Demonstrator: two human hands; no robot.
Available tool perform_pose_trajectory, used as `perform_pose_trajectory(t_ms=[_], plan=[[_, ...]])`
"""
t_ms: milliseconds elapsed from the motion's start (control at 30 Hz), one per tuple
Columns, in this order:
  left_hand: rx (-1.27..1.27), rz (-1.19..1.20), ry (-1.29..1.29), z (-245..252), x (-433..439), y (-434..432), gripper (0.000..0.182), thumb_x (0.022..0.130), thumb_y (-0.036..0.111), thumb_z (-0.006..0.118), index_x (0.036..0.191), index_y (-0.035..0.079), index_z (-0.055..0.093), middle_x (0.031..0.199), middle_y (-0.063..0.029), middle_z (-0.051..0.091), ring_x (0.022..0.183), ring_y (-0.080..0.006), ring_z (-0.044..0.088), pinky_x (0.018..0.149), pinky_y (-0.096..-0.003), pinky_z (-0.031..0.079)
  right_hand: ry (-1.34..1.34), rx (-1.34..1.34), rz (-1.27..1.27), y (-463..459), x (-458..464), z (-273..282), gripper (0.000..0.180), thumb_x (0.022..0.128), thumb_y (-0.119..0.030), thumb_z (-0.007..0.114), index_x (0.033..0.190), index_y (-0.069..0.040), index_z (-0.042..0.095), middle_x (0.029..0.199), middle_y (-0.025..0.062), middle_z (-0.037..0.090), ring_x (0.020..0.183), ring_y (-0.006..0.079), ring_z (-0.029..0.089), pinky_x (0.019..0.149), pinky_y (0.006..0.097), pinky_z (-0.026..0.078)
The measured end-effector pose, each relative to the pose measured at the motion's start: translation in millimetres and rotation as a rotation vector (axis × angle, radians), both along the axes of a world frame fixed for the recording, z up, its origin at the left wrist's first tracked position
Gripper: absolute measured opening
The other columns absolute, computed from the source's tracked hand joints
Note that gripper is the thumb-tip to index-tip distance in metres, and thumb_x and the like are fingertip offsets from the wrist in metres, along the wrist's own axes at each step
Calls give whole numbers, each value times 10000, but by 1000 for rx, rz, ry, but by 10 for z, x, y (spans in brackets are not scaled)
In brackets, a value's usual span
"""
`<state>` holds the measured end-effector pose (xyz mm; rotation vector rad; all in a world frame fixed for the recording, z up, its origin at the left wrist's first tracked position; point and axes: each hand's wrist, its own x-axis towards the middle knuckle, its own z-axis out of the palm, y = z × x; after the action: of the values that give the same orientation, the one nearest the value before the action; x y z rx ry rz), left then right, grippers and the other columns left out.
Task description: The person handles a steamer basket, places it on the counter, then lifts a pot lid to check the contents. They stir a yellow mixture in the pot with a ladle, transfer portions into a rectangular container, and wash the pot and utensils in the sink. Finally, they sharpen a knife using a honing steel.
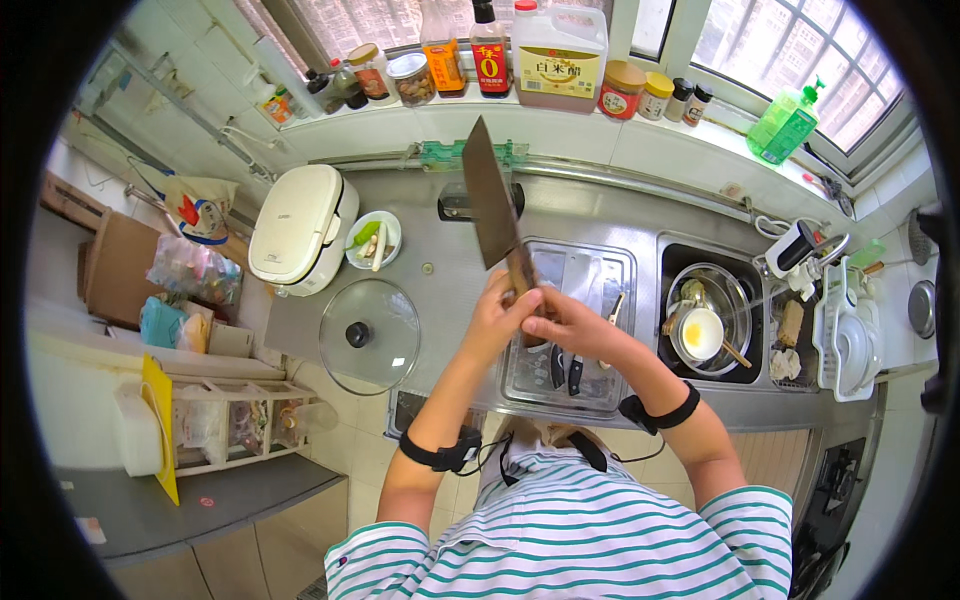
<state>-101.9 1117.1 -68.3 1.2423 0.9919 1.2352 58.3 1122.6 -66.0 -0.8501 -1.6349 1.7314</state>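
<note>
A cleaver [491,191] with a wide dark blade and a wooden handle points up and away over the steel counter. My left hand [501,311] is closed around its handle from the left. My right hand [574,322] meets it from the right, its fingers against the lower part of the handle; how firmly it grips is hidden. Below my hands is a steel drainboard tray [517,386] holding black-handled knives [575,373], a pale-handled tool [615,309] and a flat, shiny blade. A glass lid [382,315] with a black knob lies to the left.
A white rice cooker [296,225] and a bowl with green pepper [366,234] stand at left. Right of the tray, the sink [671,262] holds a metal bowl, a white bowl and chopsticks. A dish rack [829,337] stands beyond. Bottles and jars line the windowsill [555,105].
</note>
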Motion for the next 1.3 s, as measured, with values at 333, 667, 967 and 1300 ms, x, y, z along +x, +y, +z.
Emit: perform_pose_trajectory(t_ms=[333,667,967,1300], plan=[[-168,12,366,-957,-463,-289,335,792,244,687,991,-13,608,949,-76,484,934,-199,469,847,-305,374,-351,-1,105,-243,-62,-922,650,815,-386,658,1235,38,401,973,138,589,893,223,581,766,325,481],[15,59,136,-250,-136,316,360,811,195,676,1107,22,565,1032,-23,472,947,-136,499,833,-285,417,-169,-16,-65,370,-281,16,540,791,-52,597,1273,-23,355,1019,71,522,882,116,514,751,267,454],[56,151,-73,73,52,623,405,824,230,658,1155,34,531,1076,-50,459,1021,-177,490,846,-310,425,-401,234,-179,734,-230,484,404,790,-91,612,1140,-19,424,854,119,577,759,169,553,680,310,463],[-354,155,393,-1051,-562,-69,317,788,184,656,1027,-6,571,998,-103,543,972,-186,529,824,-298,425,-260,-41,72,31,-763,-989,310,862,-220,576,1069,-16,468,967,103,563,757,261,572,672,346,469]])
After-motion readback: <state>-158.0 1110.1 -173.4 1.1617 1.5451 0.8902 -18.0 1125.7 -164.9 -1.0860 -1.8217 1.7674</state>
